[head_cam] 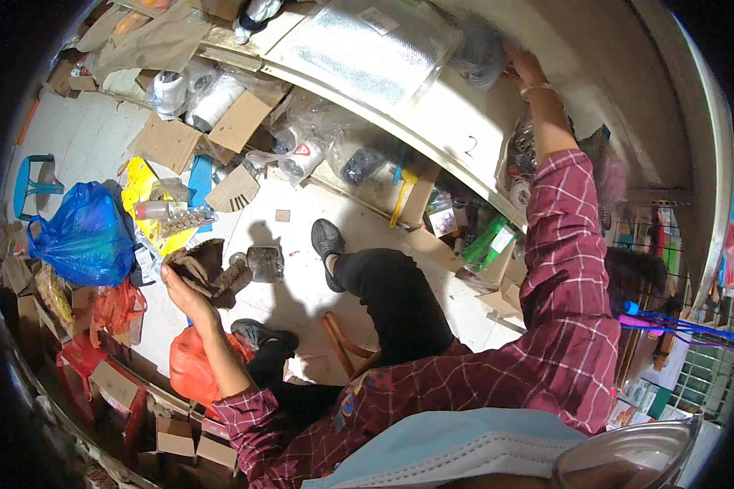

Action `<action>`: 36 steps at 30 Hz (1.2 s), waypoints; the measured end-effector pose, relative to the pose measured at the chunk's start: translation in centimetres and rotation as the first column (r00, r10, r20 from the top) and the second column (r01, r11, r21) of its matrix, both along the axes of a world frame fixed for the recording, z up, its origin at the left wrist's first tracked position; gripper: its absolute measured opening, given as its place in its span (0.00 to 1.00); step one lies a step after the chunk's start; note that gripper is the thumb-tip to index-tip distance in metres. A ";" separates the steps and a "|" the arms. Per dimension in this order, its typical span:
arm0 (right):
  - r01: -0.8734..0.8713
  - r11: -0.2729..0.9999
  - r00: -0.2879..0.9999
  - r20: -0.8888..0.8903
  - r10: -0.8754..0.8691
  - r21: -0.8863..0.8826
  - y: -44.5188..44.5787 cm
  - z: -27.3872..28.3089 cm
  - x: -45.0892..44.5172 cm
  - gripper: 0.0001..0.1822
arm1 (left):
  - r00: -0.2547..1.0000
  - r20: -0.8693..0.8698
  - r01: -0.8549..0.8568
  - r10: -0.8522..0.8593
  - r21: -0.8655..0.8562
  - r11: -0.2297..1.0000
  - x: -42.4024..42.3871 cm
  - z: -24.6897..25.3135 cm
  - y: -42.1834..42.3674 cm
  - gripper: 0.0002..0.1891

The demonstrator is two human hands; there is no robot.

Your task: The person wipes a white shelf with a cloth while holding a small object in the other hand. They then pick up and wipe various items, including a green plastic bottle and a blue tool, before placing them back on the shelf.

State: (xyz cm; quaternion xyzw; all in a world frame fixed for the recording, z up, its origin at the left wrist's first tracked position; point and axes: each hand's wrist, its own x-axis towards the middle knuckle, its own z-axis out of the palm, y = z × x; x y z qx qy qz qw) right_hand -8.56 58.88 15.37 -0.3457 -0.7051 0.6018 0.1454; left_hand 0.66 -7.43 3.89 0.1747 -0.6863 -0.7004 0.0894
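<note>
My left hand (186, 294) holds a dirty brown cloth (205, 269) over the floor, left of my legs. My right hand (525, 66) reaches far out along the white metal shelf (465, 128), its fingers touching or next to a greyish clear plastic bag (480, 55); the fingertips are partly hidden, and I cannot tell whether they grip it. Beside that bag lies a large flat pack in clear plastic (373, 52) with a silvery textured surface. Near my right forearm stands an open box of small goods (521, 150) on the shelf.
Below the shelf are bagged white rolls (303, 159), open cardboard boxes (238, 121), a yellow-handled tool (402, 198) and green bundled items (486, 244). On the floor lie a blue plastic bag (88, 235), a red bag (189, 367), a blue stool (37, 186) and a clear container (265, 264).
</note>
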 end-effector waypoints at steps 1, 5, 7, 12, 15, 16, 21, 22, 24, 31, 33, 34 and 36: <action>0.072 0.990 0.979 0.179 -0.094 0.124 -0.1 -0.6 0.1 0.24 | 1.000 0.001 0.009 -0.009 -0.021 1.000 0.1 0.0 0.0 0.27; -0.186 0.700 0.965 0.263 -0.003 0.690 9.5 -3.7 0.2 0.25 | 1.000 0.012 0.025 -0.026 0.125 0.992 -1.0 -0.2 2.8 0.27; -0.079 0.903 0.935 0.347 -0.080 0.421 1.3 -4.7 -1.7 0.25 | 0.996 0.061 -0.064 0.061 0.052 0.997 0.0 0.7 0.3 0.27; -0.394 0.328 0.896 0.438 -0.069 0.858 2.3 -2.8 -0.8 0.24 | 0.991 -0.008 -0.129 0.131 0.100 0.987 1.3 -2.2 -6.5 0.24; -0.278 -0.147 0.955 0.290 0.066 0.949 1.5 1.9 1.1 0.23 | 0.849 -0.059 -0.493 0.525 0.269 0.828 0.6 3.2 -6.6 0.23; -0.162 -0.139 0.949 0.193 0.250 0.977 -1.9 3.5 0.9 0.23 | 0.804 -0.151 -0.525 0.575 0.273 0.806 0.5 3.4 -8.1 0.25; -0.780 0.124 0.441 0.399 0.804 0.613 -31.6 1.4 6.0 0.10 | 0.751 -0.173 -0.564 0.638 0.334 0.755 5.2 3.6 -12.2 0.27; -0.863 -0.092 0.210 0.519 0.829 0.497 -34.5 -1.0 6.4 0.10 | 0.729 -0.150 -0.593 0.668 0.349 0.726 6.4 4.1 -12.6 0.27; -0.890 -0.393 -0.206 0.566 0.799 0.232 -38.8 -8.3 6.8 0.11 | 0.717 -0.085 -0.615 0.692 0.391 0.685 7.1 3.9 -12.8 0.27; -0.867 -0.489 -0.219 0.806 0.550 0.099 -44.3 -37.2 2.8 0.31 | 0.729 0.156 -0.609 0.667 0.593 0.526 8.3 5.6 -12.5 0.24; -0.975 -0.203 -0.054 0.797 0.602 0.087 -46.5 -41.3 3.0 0.35 | 0.908 -0.034 -0.180 0.417 0.868 0.463 10.9 4.4 -15.1 0.24; -0.985 -0.157 -0.050 0.762 0.645 0.069 -46.2 -43.6 3.1 0.35 | 0.918 -0.113 -0.048 0.380 0.920 0.388 10.6 3.9 -15.6 0.24; -0.997 -0.073 -0.040 0.686 0.727 0.019 -45.7 -46.5 3.6 0.34 | 0.930 -0.100 -0.052 0.353 0.917 0.396 10.5 3.9 -15.7 0.24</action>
